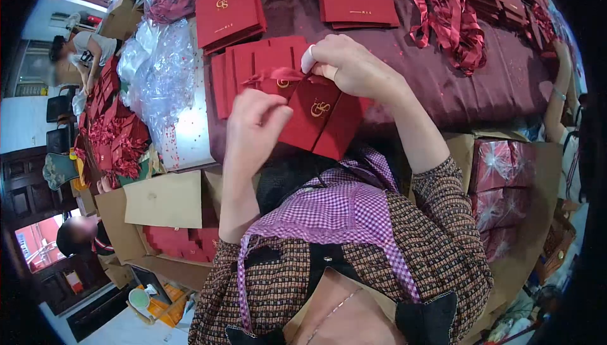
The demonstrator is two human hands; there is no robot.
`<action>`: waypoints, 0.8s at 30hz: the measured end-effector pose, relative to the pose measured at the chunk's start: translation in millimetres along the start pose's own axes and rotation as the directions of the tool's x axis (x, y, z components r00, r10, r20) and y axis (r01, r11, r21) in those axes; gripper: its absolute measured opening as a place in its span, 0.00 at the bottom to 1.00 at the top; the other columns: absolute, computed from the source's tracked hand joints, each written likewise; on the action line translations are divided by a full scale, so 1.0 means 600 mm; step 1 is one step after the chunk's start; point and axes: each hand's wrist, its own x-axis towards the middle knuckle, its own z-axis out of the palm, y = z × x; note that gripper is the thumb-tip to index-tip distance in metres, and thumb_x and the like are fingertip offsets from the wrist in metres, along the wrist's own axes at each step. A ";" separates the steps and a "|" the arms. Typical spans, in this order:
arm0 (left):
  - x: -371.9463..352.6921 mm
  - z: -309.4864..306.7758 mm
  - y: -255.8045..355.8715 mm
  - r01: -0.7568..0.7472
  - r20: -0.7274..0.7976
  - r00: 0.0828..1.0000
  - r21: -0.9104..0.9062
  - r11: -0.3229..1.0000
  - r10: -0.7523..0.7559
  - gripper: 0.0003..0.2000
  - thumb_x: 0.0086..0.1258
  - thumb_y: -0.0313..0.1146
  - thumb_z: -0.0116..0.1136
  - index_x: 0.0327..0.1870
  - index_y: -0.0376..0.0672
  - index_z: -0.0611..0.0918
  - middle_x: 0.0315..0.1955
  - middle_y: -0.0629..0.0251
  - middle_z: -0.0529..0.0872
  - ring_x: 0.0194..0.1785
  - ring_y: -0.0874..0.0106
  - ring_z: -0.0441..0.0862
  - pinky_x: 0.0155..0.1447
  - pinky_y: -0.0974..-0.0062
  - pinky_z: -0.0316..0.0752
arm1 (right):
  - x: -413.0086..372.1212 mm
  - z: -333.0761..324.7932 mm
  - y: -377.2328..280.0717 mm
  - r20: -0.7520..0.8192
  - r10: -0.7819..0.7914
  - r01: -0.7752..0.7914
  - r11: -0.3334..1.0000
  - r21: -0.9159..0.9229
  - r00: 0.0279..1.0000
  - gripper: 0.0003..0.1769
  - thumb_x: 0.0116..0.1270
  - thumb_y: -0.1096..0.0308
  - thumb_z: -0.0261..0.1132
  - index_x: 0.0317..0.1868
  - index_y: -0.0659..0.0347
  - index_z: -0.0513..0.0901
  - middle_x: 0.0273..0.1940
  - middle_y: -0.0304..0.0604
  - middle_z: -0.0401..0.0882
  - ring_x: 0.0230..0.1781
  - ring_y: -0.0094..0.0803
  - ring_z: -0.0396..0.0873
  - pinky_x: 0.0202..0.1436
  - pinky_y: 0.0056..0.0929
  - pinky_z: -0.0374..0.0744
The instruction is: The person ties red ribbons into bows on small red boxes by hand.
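A red paper gift bag [320, 112] with a gold logo is tilted in front of my chest. My right hand [351, 67] pinches its top edge, and a white cover shows on one fingertip. Left of the bag, my left hand [256, 120] is curled with thumb and fingers together; what it holds, if anything, is hidden. A red ribbon [275, 76] lies just above that hand. Behind both hands, more red bags [237, 60] lie overlapping on the dark red cloth [404, 92].
Stacks of red bags [231, 13] and a ribbon bundle [449, 25] lie further back. Clear plastic [158, 70] sits at left. Open cartons stand either side of me, one with red bags [177, 242], one with wrapped packs [502, 187]. Other people [95, 48] are nearby.
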 end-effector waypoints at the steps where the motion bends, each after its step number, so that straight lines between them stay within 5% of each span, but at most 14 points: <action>1: -0.004 0.015 -0.003 -0.004 -0.008 1.000 0.001 1.000 0.004 0.08 0.58 0.27 0.66 0.36 0.34 0.82 0.32 0.57 0.80 0.40 0.60 0.77 0.44 0.66 0.72 | 0.001 0.002 0.002 0.003 0.030 -0.031 0.999 0.016 1.000 0.06 0.62 0.75 0.63 0.39 0.57 0.82 0.37 0.42 0.80 0.40 0.43 0.76 0.48 0.38 0.74; 4: -0.006 0.040 -0.018 0.000 -0.031 1.000 0.001 1.000 0.000 0.07 0.57 0.25 0.66 0.33 0.33 0.82 0.29 0.56 0.79 0.36 0.59 0.77 0.41 0.65 0.72 | -0.005 0.001 0.000 -0.008 0.107 -0.103 0.976 0.193 0.994 0.11 0.65 0.75 0.62 0.47 0.58 0.82 0.39 0.41 0.80 0.41 0.35 0.78 0.48 0.33 0.76; 7: 0.000 0.034 -0.016 0.080 -0.082 0.993 -0.032 0.996 -0.082 0.06 0.58 0.25 0.65 0.32 0.32 0.81 0.23 0.58 0.78 0.29 0.63 0.76 0.35 0.68 0.72 | -0.029 -0.022 0.037 -0.105 0.271 -0.166 0.805 0.569 0.957 0.17 0.69 0.74 0.61 0.57 0.57 0.78 0.35 0.38 0.81 0.41 0.21 0.77 0.46 0.23 0.77; 8: 0.001 0.032 -0.016 0.074 -0.080 0.994 -0.036 0.997 -0.077 0.06 0.58 0.25 0.65 0.32 0.32 0.81 0.23 0.58 0.78 0.29 0.63 0.76 0.35 0.68 0.72 | -0.046 -0.036 0.050 -0.062 0.395 -0.297 0.777 0.556 0.917 0.16 0.68 0.73 0.62 0.56 0.58 0.79 0.39 0.41 0.83 0.43 0.25 0.79 0.47 0.25 0.78; 10: 0.001 0.031 -0.018 0.144 -0.056 0.987 -0.070 0.987 -0.148 0.06 0.59 0.26 0.65 0.34 0.33 0.82 0.25 0.57 0.80 0.30 0.65 0.78 0.34 0.70 0.72 | -0.074 -0.050 0.079 -0.166 0.254 -0.202 0.940 0.273 0.953 0.15 0.67 0.72 0.62 0.54 0.58 0.80 0.43 0.43 0.84 0.46 0.30 0.81 0.49 0.29 0.78; 13: 0.003 0.037 -0.027 0.236 -0.030 0.970 -0.108 0.966 -0.240 0.07 0.60 0.27 0.65 0.36 0.33 0.83 0.26 0.56 0.81 0.30 0.66 0.79 0.34 0.71 0.73 | -0.115 -0.055 0.085 -0.021 0.275 -0.272 0.959 0.083 0.961 0.18 0.65 0.74 0.63 0.56 0.59 0.80 0.52 0.45 0.79 0.54 0.40 0.75 0.59 0.33 0.72; 16: 0.006 0.040 -0.026 0.268 -0.015 0.962 -0.121 0.956 -0.272 0.08 0.62 0.28 0.65 0.37 0.33 0.83 0.25 0.56 0.82 0.27 0.70 0.79 0.32 0.73 0.73 | -0.137 -0.032 0.076 -0.087 0.200 -0.216 0.941 -0.259 0.976 0.19 0.60 0.74 0.65 0.53 0.60 0.79 0.52 0.49 0.77 0.58 0.47 0.71 0.62 0.37 0.69; 18: 0.012 0.035 -0.020 0.266 -0.014 0.963 -0.122 0.956 -0.270 0.08 0.63 0.29 0.64 0.36 0.33 0.83 0.24 0.56 0.82 0.25 0.73 0.78 0.31 0.74 0.72 | -0.139 -0.028 0.079 -0.156 0.164 -0.205 0.929 -0.307 0.974 0.15 0.58 0.75 0.65 0.48 0.62 0.80 0.47 0.48 0.79 0.55 0.48 0.73 0.59 0.36 0.71; 20: 0.019 0.028 -0.009 0.309 -0.015 0.950 -0.102 0.946 -0.312 0.07 0.64 0.29 0.63 0.35 0.33 0.83 0.20 0.58 0.80 0.22 0.76 0.76 0.28 0.75 0.70 | -0.148 -0.036 0.098 -0.180 0.316 -0.328 0.944 -0.043 0.932 0.11 0.58 0.74 0.66 0.44 0.59 0.83 0.38 0.46 0.82 0.45 0.44 0.79 0.51 0.36 0.76; 21: 0.020 0.028 -0.012 0.309 -0.019 0.950 -0.098 0.946 -0.312 0.07 0.64 0.29 0.63 0.35 0.33 0.83 0.20 0.58 0.80 0.22 0.76 0.76 0.28 0.75 0.70 | -0.151 -0.040 0.085 -0.210 0.448 -0.405 0.888 0.218 0.869 0.09 0.61 0.76 0.65 0.43 0.61 0.83 0.34 0.40 0.82 0.37 0.33 0.80 0.44 0.28 0.77; 24: 0.021 0.032 -0.028 0.244 -0.047 0.967 -0.117 0.963 -0.251 0.07 0.64 0.29 0.63 0.35 0.33 0.82 0.16 0.60 0.78 0.21 0.78 0.73 0.28 0.76 0.69 | -0.154 -0.087 0.038 -0.111 0.538 -0.362 0.692 0.625 0.836 0.08 0.65 0.75 0.64 0.44 0.67 0.82 0.34 0.34 0.80 0.33 0.22 0.78 0.39 0.22 0.77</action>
